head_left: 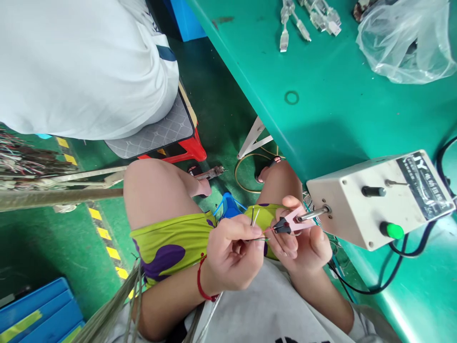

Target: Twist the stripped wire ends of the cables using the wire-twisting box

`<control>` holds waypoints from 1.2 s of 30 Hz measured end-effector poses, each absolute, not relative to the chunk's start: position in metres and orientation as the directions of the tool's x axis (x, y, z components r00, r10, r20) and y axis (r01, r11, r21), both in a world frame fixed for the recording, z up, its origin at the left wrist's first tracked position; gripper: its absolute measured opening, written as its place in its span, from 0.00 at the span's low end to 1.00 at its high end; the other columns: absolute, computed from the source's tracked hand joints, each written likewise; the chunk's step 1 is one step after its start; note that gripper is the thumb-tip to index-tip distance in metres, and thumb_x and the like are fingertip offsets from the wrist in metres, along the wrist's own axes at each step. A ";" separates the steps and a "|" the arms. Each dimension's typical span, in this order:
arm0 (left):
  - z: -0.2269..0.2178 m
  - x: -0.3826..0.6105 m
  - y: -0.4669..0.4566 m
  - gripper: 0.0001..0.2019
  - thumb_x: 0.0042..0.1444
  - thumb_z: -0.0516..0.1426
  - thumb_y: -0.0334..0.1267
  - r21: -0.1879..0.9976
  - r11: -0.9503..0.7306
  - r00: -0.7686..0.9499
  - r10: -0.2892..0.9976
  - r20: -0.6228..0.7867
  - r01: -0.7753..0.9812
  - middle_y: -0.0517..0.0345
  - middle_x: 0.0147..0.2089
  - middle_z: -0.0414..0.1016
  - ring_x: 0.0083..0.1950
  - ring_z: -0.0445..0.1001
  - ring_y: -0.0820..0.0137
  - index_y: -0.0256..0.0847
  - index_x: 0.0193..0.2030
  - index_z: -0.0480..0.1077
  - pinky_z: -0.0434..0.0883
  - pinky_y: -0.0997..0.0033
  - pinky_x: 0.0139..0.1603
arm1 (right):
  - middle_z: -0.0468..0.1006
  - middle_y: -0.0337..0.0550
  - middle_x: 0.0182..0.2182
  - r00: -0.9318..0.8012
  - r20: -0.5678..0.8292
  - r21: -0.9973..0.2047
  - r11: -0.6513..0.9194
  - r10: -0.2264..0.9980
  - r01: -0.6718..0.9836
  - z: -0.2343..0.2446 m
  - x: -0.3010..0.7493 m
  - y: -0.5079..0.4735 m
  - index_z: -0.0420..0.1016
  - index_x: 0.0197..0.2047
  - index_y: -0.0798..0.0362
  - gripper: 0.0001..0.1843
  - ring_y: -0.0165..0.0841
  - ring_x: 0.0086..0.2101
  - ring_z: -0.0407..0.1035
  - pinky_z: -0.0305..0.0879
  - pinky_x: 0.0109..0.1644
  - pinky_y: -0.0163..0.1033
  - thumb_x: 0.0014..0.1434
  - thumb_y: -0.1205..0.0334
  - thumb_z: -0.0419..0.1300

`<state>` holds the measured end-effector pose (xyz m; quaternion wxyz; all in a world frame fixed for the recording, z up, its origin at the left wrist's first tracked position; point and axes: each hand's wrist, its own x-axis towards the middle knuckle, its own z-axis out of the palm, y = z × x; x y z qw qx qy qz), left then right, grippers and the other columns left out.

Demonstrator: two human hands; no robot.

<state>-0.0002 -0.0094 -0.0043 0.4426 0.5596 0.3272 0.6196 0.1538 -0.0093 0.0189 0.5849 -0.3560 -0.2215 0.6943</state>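
Observation:
My left hand (236,252), with a red cord bracelet at the wrist, is closed in a pinch on several thin wires (255,216). Black and white ends stick up above its fingertips, and red and green ones point right. A small spring clip (292,222) with black jaws and pink handles sits on the metal shaft of a beige box (364,205). The red wire end is at the jaws of this clip. My right hand (307,247), palm up, has its fingers curled around the clip, with fingertips at the handles; their exact contact is partly hidden.
The box stands on a green table (321,128), with black cables behind it. Clear-plugged USB cables (321,19) and a plastic bag (407,43) lie farther back. A person in white (85,66) sits on a red stool (193,145) at left. Bundled wires (114,300) hang beside my left forearm.

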 end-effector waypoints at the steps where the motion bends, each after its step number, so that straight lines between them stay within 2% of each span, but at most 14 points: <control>1: -0.004 0.000 -0.009 0.08 0.77 0.63 0.29 0.902 -0.391 0.019 0.916 0.401 -0.183 0.62 0.36 0.74 0.28 0.65 0.76 0.44 0.57 0.73 0.66 0.79 0.26 | 0.56 0.21 0.14 -0.057 -0.242 -0.724 -0.219 0.969 -0.654 0.017 0.153 -0.010 0.87 0.54 0.40 0.23 0.25 0.11 0.37 0.46 0.15 0.36 0.68 0.33 0.75; 5: -0.004 0.001 -0.008 0.08 0.76 0.63 0.28 0.902 -0.396 0.025 0.914 0.406 -0.172 0.62 0.37 0.74 0.29 0.67 0.76 0.44 0.57 0.73 0.67 0.79 0.27 | 0.53 0.20 0.10 0.014 -0.249 -0.745 -0.183 0.968 -0.642 0.013 0.150 -0.010 0.89 0.48 0.38 0.24 0.24 0.11 0.33 0.41 0.13 0.34 0.67 0.28 0.75; 9: -0.004 0.004 -0.005 0.07 0.76 0.63 0.28 0.898 -0.407 0.016 0.909 0.416 -0.169 0.64 0.36 0.72 0.27 0.65 0.77 0.43 0.55 0.73 0.66 0.79 0.26 | 0.54 0.21 0.09 -0.003 -0.192 -0.715 -0.142 0.981 -0.685 0.015 0.148 -0.009 0.93 0.52 0.35 0.16 0.24 0.12 0.33 0.40 0.15 0.32 0.75 0.35 0.72; 15: -0.005 0.008 -0.003 0.07 0.76 0.63 0.29 0.908 -0.384 0.029 0.918 0.394 -0.167 0.65 0.35 0.72 0.26 0.63 0.78 0.43 0.53 0.72 0.62 0.77 0.27 | 0.56 0.23 0.10 -0.022 -0.182 -0.698 -0.145 0.983 -0.701 0.018 0.147 -0.008 0.95 0.52 0.34 0.15 0.25 0.12 0.33 0.37 0.15 0.33 0.75 0.36 0.72; 20: -0.005 0.007 -0.004 0.09 0.74 0.64 0.27 0.911 -0.381 0.045 0.919 0.392 -0.160 0.66 0.35 0.71 0.26 0.62 0.78 0.43 0.53 0.72 0.62 0.76 0.27 | 0.56 0.22 0.11 -0.015 -0.184 -0.705 -0.143 0.983 -0.695 0.017 0.148 -0.008 0.92 0.51 0.35 0.15 0.25 0.12 0.34 0.39 0.15 0.34 0.75 0.36 0.72; 24: -0.004 0.007 -0.004 0.09 0.73 0.64 0.26 0.915 -0.375 0.048 0.921 0.386 -0.150 0.66 0.35 0.71 0.26 0.63 0.79 0.43 0.53 0.72 0.61 0.76 0.27 | 0.56 0.21 0.11 -0.007 -0.238 -0.721 -0.181 0.971 -0.669 0.014 0.149 -0.009 0.90 0.49 0.36 0.20 0.25 0.12 0.35 0.43 0.16 0.35 0.69 0.31 0.75; 28: -0.005 0.007 -0.004 0.09 0.73 0.65 0.27 0.920 -0.355 0.070 0.927 0.369 -0.165 0.65 0.34 0.73 0.25 0.66 0.78 0.44 0.53 0.72 0.63 0.76 0.27 | 0.62 0.25 0.14 0.010 -0.247 -0.737 -0.181 0.969 -0.652 0.013 0.148 -0.012 0.90 0.54 0.36 0.25 0.28 0.14 0.43 0.49 0.19 0.38 0.66 0.28 0.77; 31: -0.005 0.007 -0.005 0.09 0.73 0.65 0.27 0.918 -0.361 0.060 0.925 0.375 -0.167 0.65 0.32 0.73 0.25 0.68 0.76 0.44 0.53 0.73 0.65 0.76 0.27 | 0.67 0.29 0.19 0.009 -0.237 -0.777 -0.184 0.972 -0.602 0.015 0.149 -0.016 0.90 0.59 0.38 0.26 0.29 0.18 0.49 0.55 0.23 0.38 0.66 0.34 0.79; 36: -0.005 0.007 -0.004 0.09 0.72 0.65 0.27 0.909 -0.386 0.043 0.917 0.396 -0.156 0.65 0.33 0.72 0.26 0.67 0.76 0.44 0.53 0.74 0.66 0.75 0.27 | 0.79 0.38 0.31 0.081 -0.262 -0.861 -0.195 0.962 -0.469 0.016 0.157 -0.024 0.92 0.51 0.43 0.19 0.31 0.27 0.62 0.57 0.29 0.37 0.62 0.45 0.85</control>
